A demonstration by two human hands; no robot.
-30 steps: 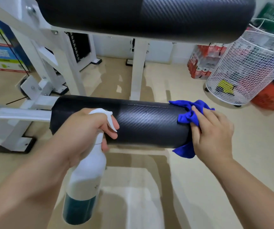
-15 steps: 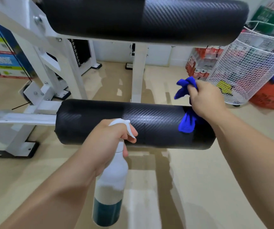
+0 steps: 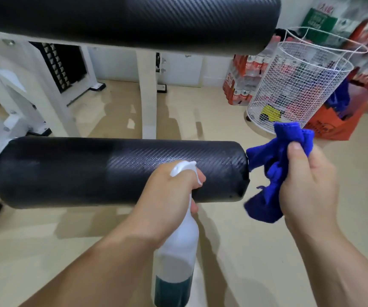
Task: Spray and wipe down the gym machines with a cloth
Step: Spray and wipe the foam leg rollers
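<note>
- Two full hands: my left hand [image 3: 169, 196] grips the spray bottle [image 3: 176, 251], my right hand [image 3: 309, 187] bunches the blue cloth [image 3: 265, 173].
- Roller pad [image 3: 112, 171] lies crosswise, its end just left of the cloth; right hand nearer.

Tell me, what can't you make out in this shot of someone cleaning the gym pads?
All in the head view:
1) spray bottle: base cut off by the bottom edge, neck covered by the left hand.
2) blue cloth: part bunched out of sight inside the right hand.
3) upper pad: top cut off by the frame.
4) wire basket: contents blurred behind mesh.
</note>
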